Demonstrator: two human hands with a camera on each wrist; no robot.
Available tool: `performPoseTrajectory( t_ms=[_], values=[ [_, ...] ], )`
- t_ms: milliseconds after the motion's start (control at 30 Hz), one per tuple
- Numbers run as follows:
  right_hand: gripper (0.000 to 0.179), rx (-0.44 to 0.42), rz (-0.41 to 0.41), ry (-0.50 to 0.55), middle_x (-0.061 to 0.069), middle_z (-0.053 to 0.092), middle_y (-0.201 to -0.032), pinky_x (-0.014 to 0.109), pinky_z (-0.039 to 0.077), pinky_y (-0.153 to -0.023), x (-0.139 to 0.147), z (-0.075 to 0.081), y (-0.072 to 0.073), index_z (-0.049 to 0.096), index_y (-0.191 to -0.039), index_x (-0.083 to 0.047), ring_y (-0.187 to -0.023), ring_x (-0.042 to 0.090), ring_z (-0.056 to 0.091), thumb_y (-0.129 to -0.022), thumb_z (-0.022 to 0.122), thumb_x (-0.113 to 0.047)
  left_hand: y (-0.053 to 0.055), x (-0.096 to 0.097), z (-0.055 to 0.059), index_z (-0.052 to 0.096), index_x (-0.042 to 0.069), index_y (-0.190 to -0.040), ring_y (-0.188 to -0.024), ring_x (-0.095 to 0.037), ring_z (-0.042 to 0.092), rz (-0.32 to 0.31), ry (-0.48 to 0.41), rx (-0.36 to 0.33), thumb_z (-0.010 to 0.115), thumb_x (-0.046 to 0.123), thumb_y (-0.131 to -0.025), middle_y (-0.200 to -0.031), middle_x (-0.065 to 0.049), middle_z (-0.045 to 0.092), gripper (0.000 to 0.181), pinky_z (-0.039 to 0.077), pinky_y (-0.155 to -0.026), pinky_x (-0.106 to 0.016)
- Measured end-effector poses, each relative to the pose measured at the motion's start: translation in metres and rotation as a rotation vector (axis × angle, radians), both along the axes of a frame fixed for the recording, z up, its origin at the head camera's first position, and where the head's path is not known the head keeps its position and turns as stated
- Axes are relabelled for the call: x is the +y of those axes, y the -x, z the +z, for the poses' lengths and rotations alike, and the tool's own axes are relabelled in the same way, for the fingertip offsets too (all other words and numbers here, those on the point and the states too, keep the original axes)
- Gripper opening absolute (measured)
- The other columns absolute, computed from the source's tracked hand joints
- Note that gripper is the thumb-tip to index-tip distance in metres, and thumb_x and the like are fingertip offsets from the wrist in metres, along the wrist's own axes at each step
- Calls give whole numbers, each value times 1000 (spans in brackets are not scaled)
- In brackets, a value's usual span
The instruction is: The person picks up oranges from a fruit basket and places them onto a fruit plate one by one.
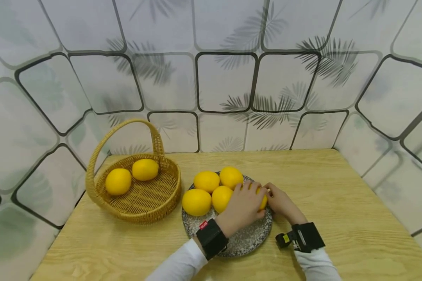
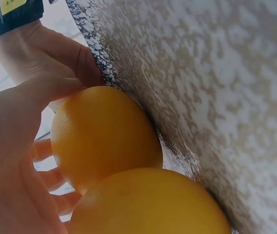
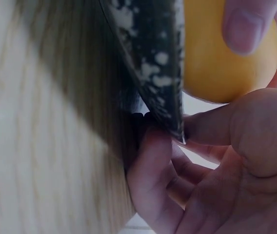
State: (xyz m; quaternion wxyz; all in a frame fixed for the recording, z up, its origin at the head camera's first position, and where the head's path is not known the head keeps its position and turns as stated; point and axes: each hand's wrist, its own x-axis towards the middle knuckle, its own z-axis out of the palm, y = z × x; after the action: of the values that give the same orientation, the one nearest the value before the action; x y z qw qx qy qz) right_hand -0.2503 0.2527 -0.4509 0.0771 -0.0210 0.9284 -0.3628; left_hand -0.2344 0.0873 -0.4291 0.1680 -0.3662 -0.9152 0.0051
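A speckled grey plate (image 1: 244, 242) on the table carries several yellow lemons (image 1: 197, 202). My left hand (image 1: 242, 206) reaches over the plate and holds the lemon (image 1: 264, 202) at its right side, fingers over the far side and thumb on the near side. In the left wrist view, that lemon (image 2: 104, 136) rests against the palm side, and another lemon (image 2: 150, 207) lies beside it. My right hand (image 1: 281, 201) pinches the plate's right rim. In the right wrist view, its thumb lies along the rim (image 3: 170, 97) and its fingers curl underneath.
A wicker basket (image 1: 174, 187) with a tall arched handle stands left of the plate. Inside lie two lemons (image 1: 118, 181). Patterned walls (image 1: 225, 82) close off the back and both sides of the wooden table (image 1: 355, 218).
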Motion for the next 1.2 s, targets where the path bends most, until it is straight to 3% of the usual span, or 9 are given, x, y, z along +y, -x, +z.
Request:
performPoseTrajectory(
  t_ms=[567,833,1200],
  values=[
    [28,-16,-16,19,26,65,-99,26,44,-47,-2,-7,-3,50,-124,1,-57,17,53,-102,36,-9,-6,-3,0,54,21,-132,-118,-22,52,4,7,-16,59,49,-89,-126,-3,60,52,50,-99,-40],
    [28,-7,1,29,32,65,-107,27,45,-49,-1,-4,-2,50,-123,2,-59,18,54,-103,38,-11,-5,-5,1,53,21,-134,-117,-22,52,-1,0,-6,59,49,-89,-126,-2,59,54,49,-99,-39],
    [26,17,7,4,32,66,-106,28,46,-51,-2,0,-1,52,-121,3,-65,20,56,-102,40,-10,-3,-6,4,52,21,-136,-118,-22,50,6,5,-16,57,48,-91,-128,-2,58,53,49,-98,-40]
  ],
)
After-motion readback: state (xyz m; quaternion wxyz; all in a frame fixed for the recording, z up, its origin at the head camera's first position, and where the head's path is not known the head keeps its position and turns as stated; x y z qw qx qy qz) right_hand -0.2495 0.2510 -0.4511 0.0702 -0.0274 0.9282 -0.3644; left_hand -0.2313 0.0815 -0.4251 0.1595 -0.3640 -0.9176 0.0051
